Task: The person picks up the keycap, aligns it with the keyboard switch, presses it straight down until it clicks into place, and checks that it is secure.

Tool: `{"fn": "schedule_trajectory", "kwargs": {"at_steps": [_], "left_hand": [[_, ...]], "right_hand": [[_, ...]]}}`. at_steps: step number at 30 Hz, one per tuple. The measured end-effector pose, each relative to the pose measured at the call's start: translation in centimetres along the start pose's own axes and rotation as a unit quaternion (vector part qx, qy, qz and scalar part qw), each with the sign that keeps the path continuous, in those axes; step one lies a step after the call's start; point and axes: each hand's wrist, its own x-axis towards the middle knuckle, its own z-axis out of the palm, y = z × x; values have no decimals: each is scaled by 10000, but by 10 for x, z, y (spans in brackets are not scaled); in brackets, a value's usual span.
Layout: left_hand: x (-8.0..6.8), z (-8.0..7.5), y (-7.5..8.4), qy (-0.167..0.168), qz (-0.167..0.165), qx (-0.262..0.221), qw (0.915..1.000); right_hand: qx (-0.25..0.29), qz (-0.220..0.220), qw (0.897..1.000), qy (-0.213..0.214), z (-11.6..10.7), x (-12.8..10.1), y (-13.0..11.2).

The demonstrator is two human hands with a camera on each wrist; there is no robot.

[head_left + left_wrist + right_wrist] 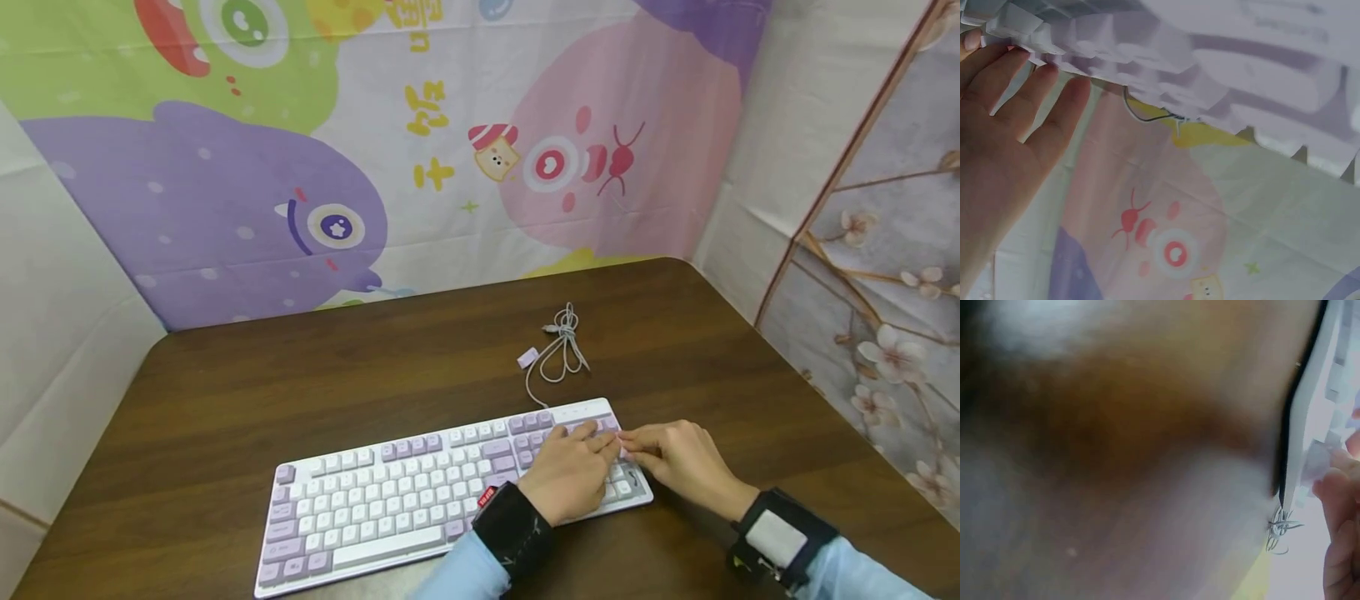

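A white and lilac keyboard point(386, 492) lies slightly aslant on the wooden table. My left hand point(566, 473) rests over the number keys at its right end, fingers stretched out and touching the keys; the left wrist view shows those fingers point(1035, 103) at the keycaps point(1254, 75). At the keyboard's right edge, the thumb and forefinger of my right hand point(686, 462) come together. They pinch a pale lilac keycap point(1317, 462), seen beside the fingertips in the right wrist view. My left fingers partly hide the number keys.
Behind the keyboard lies its bundled grey cable point(564, 337), with a small lilac block point(528, 358) beside it. A cartoon-print cloth point(450, 233) hangs along the table's back edge, and a flowered panel point(885, 350) stands on the right.
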Motion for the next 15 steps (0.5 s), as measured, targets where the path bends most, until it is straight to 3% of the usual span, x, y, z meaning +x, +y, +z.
{"fn": "schedule_trajectory", "kwargs": {"at_steps": [6,15], "left_hand": [[0,1,-3,-177,8,-240,9996],[0,1,-5,-410,-118,-433,9981]], "right_hand": [[226,181,9995,-144,0,2,2],[-198,-358,9991,133,2,0,3]]}}
